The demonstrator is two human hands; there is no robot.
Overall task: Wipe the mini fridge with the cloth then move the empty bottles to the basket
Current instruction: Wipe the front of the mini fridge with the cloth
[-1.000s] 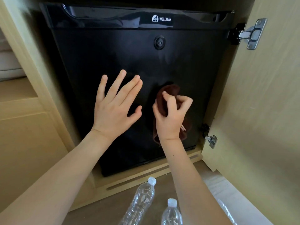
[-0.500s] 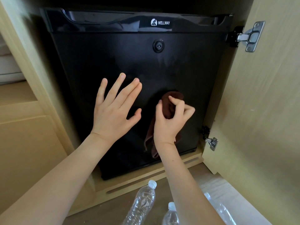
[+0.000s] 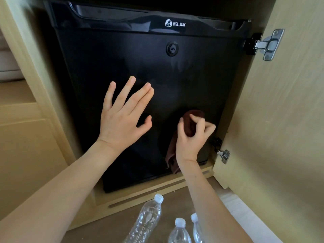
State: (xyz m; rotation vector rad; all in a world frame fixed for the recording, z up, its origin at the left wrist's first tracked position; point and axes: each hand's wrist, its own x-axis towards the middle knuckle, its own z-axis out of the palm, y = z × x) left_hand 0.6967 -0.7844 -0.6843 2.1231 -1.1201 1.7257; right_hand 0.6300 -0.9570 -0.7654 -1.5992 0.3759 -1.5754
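slid toward 4 o'clock since before, the right hand grips the cloth on the mini fridge. nearest, at 6 o'clock, bottles sit on the floor; beyond, the left hand lies open, flat on the fridge at 9 o'clock.

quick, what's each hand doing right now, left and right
Left hand: open, fingers spread, flat against the mini fridge door.
Right hand: fingers curled round the brown cloth, pressing it against the door.
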